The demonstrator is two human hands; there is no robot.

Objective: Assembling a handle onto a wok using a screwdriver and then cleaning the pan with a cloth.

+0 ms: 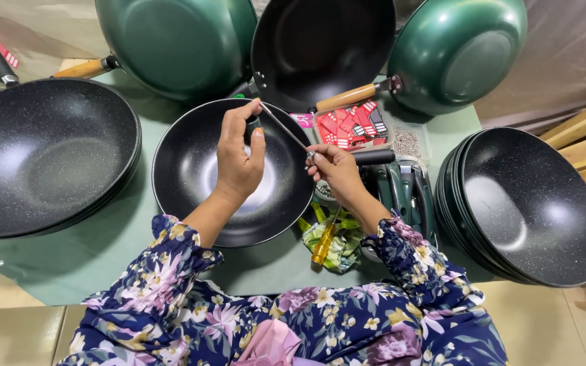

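A: Looking down at the worktop (pixel 89 261), covered in green; a black pan (pixel 191 173) is set in the middle, under both hands.

B: Left hand (pixel 237 157)?

A: Closed around the dark green handle of a screwdriver (pixel 281 125), held over the pan. Thin metal shaft is angled down to the right.

B: Right hand (pixel 336 171)?

A: Fingers pinched at the shaft's tip, just past the pan's right rim. Something small may be held there; it cannot be told. A black pan handle (pixel 374 156) is seen just beside that hand.

B: Surroundings?

A: A stack of black pans (pixel 42 156) is placed at left, another stack (pixel 530 210) at right. Two green pans (pixel 178 41) (pixel 459 51) and one black pan (pixel 320 44) are propped at the back. A clear tray of red packets (pixel 350 125) and a yellow-handled screwdriver (pixel 325 242) on a rag are seen near the right hand.
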